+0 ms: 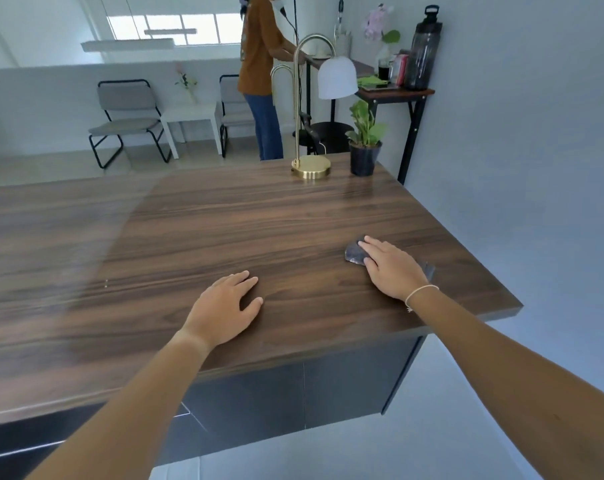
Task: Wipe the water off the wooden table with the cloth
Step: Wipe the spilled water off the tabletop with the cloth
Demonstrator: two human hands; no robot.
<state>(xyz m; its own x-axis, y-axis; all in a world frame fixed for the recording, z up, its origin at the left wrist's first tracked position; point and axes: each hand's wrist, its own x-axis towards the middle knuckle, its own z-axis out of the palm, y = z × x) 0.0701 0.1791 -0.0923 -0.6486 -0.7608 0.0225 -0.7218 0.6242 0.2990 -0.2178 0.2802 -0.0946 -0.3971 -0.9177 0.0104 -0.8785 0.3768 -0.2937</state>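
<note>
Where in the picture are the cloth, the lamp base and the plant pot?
cloth (354, 252), head view, exposed dark corner.
lamp base (311, 167), head view, top of brass disc.
plant pot (363, 160), head view, black side wall.

2 hands, 1 cloth, 1 lamp, 1 plant.

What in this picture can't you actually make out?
- Cloth: mostly under the right hand, so its full shape is hidden in the head view.
- Water on the table: none clearly visible; the left side is blurred.
- Left hand: palm down, underside hidden.
- Items on the far shelf: too small to identify.
</note>
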